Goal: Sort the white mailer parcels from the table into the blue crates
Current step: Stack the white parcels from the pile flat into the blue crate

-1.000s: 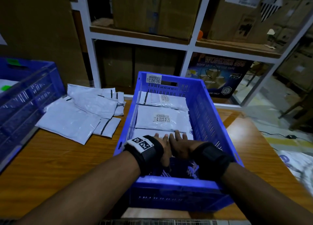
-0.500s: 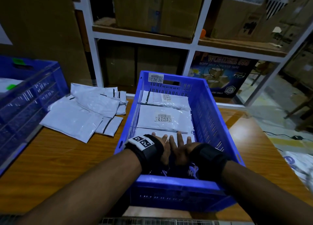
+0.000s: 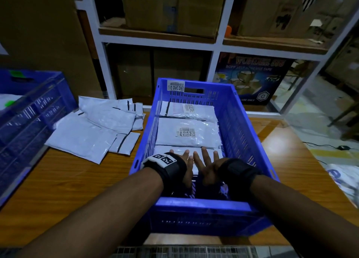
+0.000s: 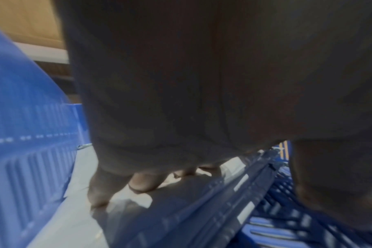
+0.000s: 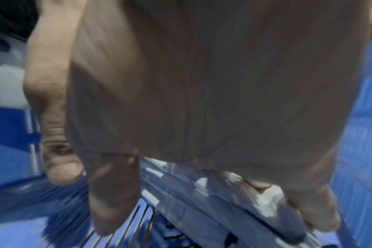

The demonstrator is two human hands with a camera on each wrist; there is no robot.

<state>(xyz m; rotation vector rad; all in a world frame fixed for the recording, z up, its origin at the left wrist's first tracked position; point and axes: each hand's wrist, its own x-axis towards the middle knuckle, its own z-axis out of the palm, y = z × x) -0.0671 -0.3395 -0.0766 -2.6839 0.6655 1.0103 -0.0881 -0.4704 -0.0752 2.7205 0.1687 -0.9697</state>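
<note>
1. A storeroom: a white-framed shelving unit (image 3: pixel 215 47) loaded with brown cardboard cartons (image 3: pixel 172 7) stands behind a wooden table (image 3: pixel 64 182) with an orange-brown grain.
2. The landmark is the blue slotted plastic crate (image 3: pixel 240 125) standing lengthwise on the table in front of the person; a barcode sticker (image 3: pixel 175 85) sits on its far wall.
3. Inside this crate lie three white plastic mailer parcels in a row: the far parcel (image 3: pixel 196 112) by the far wall, the middle parcel (image 3: pixel 186 134) with a printed label, and the near parcel (image 3: pixel 196 156), partly covered by the hands.
4. The left hand (image 3: pixel 187 169), wearing a black wrist strap with square markers, is in the near half of the crate, fingers straight and spread, lying on the near parcel.
5. The right hand (image 3: pixel 206 167), also in a black wrist strap, lies just beside it, fingers fanned out flat on the same parcel; neither hand clasps anything.
6. The wrist views show straight fingers over white plastic and the crate's blue ribbed floor, with much blur.
7. Left of the crate, a loose heap of white mailer parcels (image 3: pixel 93 129) lies on the table.
8. Farther left of that heap stands a second blue slotted crate (image 3: pixel 29 117).
</note>
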